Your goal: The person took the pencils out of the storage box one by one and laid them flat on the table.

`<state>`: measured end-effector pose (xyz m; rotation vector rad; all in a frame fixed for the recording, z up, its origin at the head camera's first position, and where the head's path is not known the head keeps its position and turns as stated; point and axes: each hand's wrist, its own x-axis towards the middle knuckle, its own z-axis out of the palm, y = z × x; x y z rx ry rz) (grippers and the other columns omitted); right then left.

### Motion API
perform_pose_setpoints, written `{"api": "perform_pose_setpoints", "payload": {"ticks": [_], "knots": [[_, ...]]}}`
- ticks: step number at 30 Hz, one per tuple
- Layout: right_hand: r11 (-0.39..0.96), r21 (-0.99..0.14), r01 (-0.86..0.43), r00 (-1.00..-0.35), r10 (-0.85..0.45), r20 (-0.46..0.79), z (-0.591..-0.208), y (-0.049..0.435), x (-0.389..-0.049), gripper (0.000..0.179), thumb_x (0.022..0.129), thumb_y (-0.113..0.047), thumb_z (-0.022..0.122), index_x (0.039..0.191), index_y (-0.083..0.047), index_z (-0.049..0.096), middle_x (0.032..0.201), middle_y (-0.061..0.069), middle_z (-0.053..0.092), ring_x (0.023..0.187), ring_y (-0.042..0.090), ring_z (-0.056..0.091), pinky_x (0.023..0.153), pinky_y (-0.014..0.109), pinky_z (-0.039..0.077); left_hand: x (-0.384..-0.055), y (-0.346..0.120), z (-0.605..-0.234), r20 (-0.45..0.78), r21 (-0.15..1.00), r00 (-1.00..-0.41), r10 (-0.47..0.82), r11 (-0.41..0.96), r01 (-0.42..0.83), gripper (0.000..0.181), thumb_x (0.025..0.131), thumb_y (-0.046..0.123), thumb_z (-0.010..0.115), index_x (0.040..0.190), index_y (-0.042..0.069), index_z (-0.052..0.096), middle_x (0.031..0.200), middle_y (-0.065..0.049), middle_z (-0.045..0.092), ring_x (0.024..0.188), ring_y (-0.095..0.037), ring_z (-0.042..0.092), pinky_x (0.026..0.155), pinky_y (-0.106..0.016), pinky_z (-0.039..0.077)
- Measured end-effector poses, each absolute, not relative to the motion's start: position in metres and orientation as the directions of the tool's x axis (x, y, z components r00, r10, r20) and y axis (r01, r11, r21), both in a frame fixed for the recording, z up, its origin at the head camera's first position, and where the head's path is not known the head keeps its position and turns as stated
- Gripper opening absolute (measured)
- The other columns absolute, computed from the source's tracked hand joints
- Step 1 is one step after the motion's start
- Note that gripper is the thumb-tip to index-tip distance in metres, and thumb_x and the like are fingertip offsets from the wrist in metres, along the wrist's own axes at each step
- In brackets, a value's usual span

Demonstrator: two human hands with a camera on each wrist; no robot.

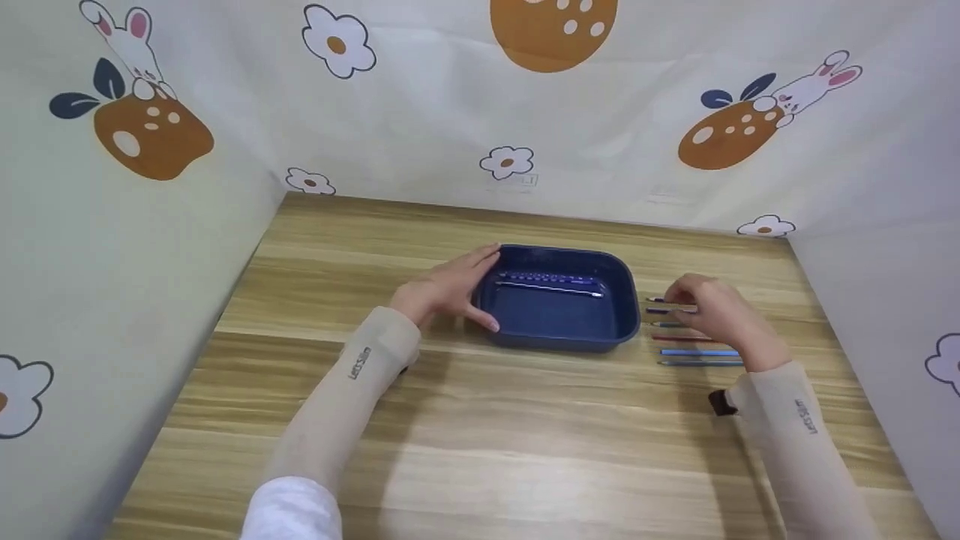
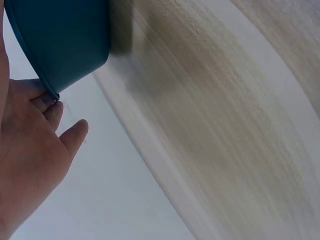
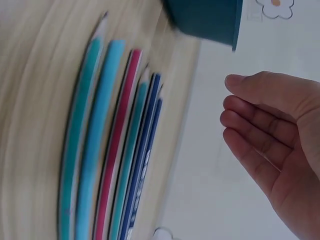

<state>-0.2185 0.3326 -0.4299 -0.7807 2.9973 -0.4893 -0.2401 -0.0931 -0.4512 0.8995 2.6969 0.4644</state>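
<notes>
A dark blue rectangular bin [image 1: 555, 343] sits on the table. My left hand [image 1: 450, 289] spans its left end, fingers and thumb spread against the wall; the left wrist view shows fingertips at the rim. Inside lie a silvery pencil [image 1: 555, 289] and a purple patterned pencil [image 1: 555, 278]. To the right of the bin, several pencils lie side by side, among them a light blue one [image 3: 101, 135], a red one [image 3: 120, 135] and a teal one [image 3: 78, 140]. Above the far end of this row is my right hand [image 1: 712, 311], its fingers loosely bent with nothing between them.
The wood-grain table [image 1: 525, 435] is walled in by a pale printed sheet [image 1: 420, 120] at the back and both sides. A small dark object [image 1: 722, 403] shows at the right wrist.
</notes>
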Motion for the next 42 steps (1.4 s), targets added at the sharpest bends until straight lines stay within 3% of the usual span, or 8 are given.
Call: {"api": "perform_pose_setpoints", "payload": {"ticks": [19,26,33,42], "knots": [[0.748,-0.354,-0.562,-0.820,-0.560,0.119,-0.437,0.236,-0.238,0.020,0.079,-0.006,0.072,0.098,-0.002,0.067,0.096,0.010,0.066,0.089,0.025,0.062,0.080,0.041,0.053,-0.241,-0.094,-0.453,-0.142,0.359,-0.764,0.630,0.752,0.553,0.128,0.059,0.073,0.069,0.152,0.008,0.009,0.160,-0.003,-0.002,0.146,-0.022,0.006,0.118,-0.036,0.014],[0.767,-0.358,-0.532,-0.838,-0.538,0.093,-0.453,0.212,-0.248,0.017,0.080,-0.005,0.071,0.097,-0.002,0.067,0.097,0.011,0.065,0.090,0.025,0.060,0.082,0.041,0.051,-0.241,-0.095,-0.452,-0.137,0.366,-0.765,0.630,0.749,0.552,0.127,0.060,0.073,0.069,0.153,0.013,0.008,0.160,-0.001,-0.002,0.146,-0.021,0.005,0.118,-0.037,0.013],[0.832,-0.300,-0.467,-0.877,-0.480,0.034,-0.465,0.199,-0.253,0.020,0.081,-0.004,0.070,0.100,-0.002,0.067,0.100,0.012,0.064,0.094,0.026,0.061,0.084,0.041,0.052,-0.240,-0.094,-0.452,-0.122,0.383,-0.755,0.644,0.732,0.563,0.127,0.061,0.071,0.070,0.153,0.011,0.006,0.160,-0.005,0.000,0.146,-0.021,0.004,0.118,-0.038,0.012],[0.848,-0.176,-0.500,-0.863,-0.504,0.023,-0.472,0.190,-0.255,0.010,0.078,0.003,0.065,0.086,-0.003,0.066,0.086,0.011,0.065,0.080,0.026,0.061,0.072,0.040,0.053,-0.242,-0.094,-0.455,-0.138,0.376,-0.764,0.630,0.747,0.548,0.131,0.056,0.077,0.066,0.153,0.011,0.007,0.160,-0.002,-0.002,0.146,-0.020,0.004,0.118,-0.038,0.013]]}}
